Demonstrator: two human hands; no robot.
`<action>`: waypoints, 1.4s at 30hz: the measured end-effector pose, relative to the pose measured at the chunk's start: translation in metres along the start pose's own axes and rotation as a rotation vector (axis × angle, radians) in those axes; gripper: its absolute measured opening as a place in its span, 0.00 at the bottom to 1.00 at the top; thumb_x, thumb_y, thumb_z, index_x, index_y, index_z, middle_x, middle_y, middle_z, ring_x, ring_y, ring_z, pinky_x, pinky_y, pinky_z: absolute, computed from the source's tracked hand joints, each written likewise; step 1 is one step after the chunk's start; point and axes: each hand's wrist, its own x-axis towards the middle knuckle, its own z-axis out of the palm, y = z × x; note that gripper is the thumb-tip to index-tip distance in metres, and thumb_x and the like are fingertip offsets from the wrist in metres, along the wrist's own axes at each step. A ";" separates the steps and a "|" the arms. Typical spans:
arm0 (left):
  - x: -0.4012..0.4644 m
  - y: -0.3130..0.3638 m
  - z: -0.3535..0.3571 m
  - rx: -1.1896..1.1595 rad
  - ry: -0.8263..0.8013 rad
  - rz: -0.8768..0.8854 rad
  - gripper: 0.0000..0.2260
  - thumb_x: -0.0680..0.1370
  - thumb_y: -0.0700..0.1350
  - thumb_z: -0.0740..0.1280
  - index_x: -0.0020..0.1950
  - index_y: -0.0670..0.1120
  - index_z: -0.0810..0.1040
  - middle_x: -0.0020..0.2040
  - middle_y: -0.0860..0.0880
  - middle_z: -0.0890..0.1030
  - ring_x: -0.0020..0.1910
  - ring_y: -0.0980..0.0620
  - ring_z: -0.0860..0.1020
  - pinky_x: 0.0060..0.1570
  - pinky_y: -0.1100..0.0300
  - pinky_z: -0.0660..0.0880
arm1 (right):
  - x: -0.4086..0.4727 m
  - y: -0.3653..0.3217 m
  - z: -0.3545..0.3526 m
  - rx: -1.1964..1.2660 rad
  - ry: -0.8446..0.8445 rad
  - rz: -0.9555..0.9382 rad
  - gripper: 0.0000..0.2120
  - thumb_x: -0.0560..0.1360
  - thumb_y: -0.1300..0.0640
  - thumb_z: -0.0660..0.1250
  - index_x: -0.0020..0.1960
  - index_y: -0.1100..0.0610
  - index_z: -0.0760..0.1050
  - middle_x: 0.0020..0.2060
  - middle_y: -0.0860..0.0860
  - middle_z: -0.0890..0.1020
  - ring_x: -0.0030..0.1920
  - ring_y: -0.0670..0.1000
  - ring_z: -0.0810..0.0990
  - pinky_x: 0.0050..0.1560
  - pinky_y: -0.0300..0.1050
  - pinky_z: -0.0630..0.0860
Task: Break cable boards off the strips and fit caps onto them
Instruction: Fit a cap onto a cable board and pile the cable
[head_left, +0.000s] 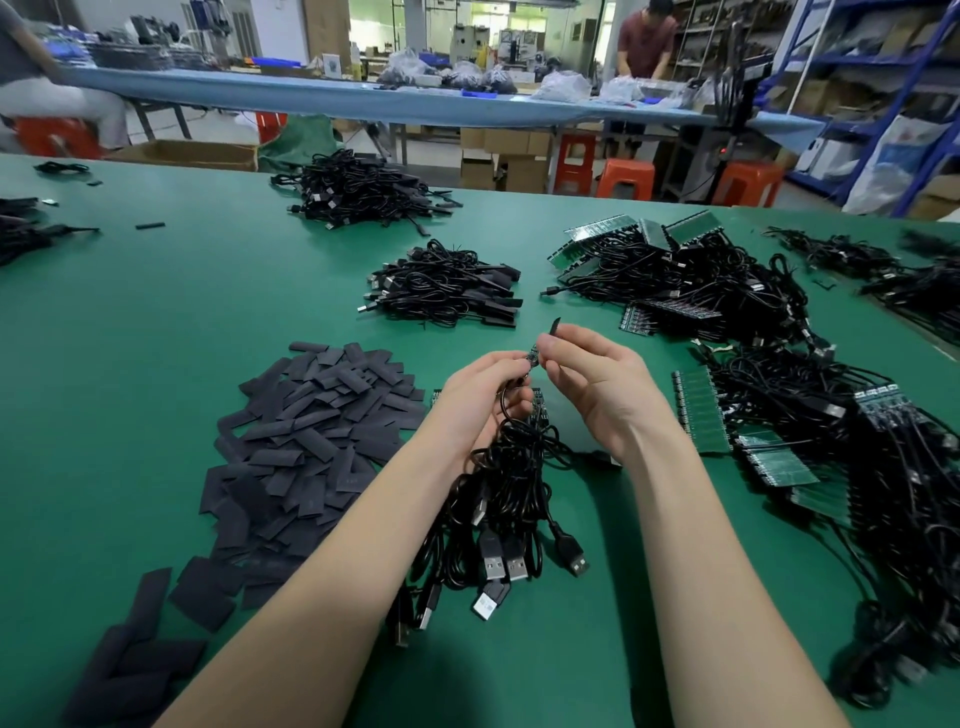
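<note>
Above the green table (156, 322), the left hand (483, 389) pinches a small cable board (532, 357), its cables (498, 499) trailing down near. The right hand (597, 379) pinches a black cap (554, 327) just beside it. Loose caps (311, 431) lie left, board strips (701, 410) right.

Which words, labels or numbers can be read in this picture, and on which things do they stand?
None can be read.
Green board strips: pale markings, too small to read.
USB plugs: only metal shells show, no legible marks.
Black caps: plain.
Far cartons and shelves: any print is blurred.
</note>
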 end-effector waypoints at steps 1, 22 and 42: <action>0.000 0.000 0.000 -0.008 -0.001 -0.004 0.05 0.81 0.35 0.63 0.50 0.40 0.78 0.34 0.48 0.76 0.30 0.55 0.75 0.31 0.66 0.75 | 0.000 0.000 -0.001 -0.003 0.011 -0.013 0.11 0.71 0.70 0.75 0.52 0.64 0.79 0.39 0.54 0.84 0.36 0.47 0.84 0.40 0.33 0.79; -0.001 0.000 -0.002 -0.009 -0.040 -0.012 0.05 0.81 0.37 0.65 0.54 0.41 0.80 0.37 0.49 0.77 0.32 0.56 0.74 0.33 0.67 0.74 | 0.001 -0.001 -0.010 -0.099 -0.088 -0.058 0.04 0.71 0.61 0.76 0.45 0.57 0.85 0.36 0.48 0.82 0.35 0.44 0.77 0.41 0.33 0.78; 0.001 -0.001 -0.003 -0.053 -0.069 -0.075 0.11 0.80 0.40 0.67 0.60 0.36 0.80 0.36 0.51 0.78 0.30 0.58 0.74 0.31 0.68 0.73 | 0.007 0.002 -0.010 -0.149 0.069 -0.320 0.03 0.72 0.62 0.77 0.45 0.60 0.85 0.34 0.50 0.84 0.33 0.46 0.80 0.41 0.36 0.79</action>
